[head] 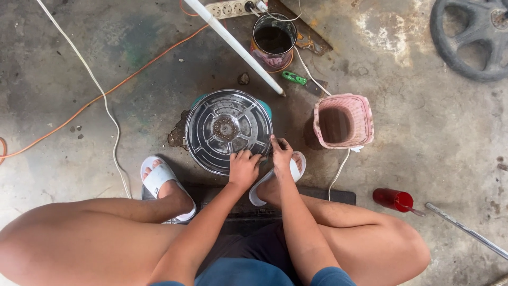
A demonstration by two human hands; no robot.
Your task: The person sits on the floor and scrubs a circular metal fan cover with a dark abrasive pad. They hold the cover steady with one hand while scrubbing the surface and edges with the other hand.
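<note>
A round dark metal base plate of an upturned appliance with a teal body sits on the concrete floor between my feet. My left hand rests flat on its near rim, fingers curled over the edge. My right hand pinches the rim just to the right, fingertips on the plate's edge; whether it holds a small part there I cannot tell. Both hands touch each other's side at the plate's lower right.
A pink woven basket stands right of the plate. A dark can, a white pipe, a green-handled screwdriver and a power strip lie behind. A red canister, orange cable and a wheel surround.
</note>
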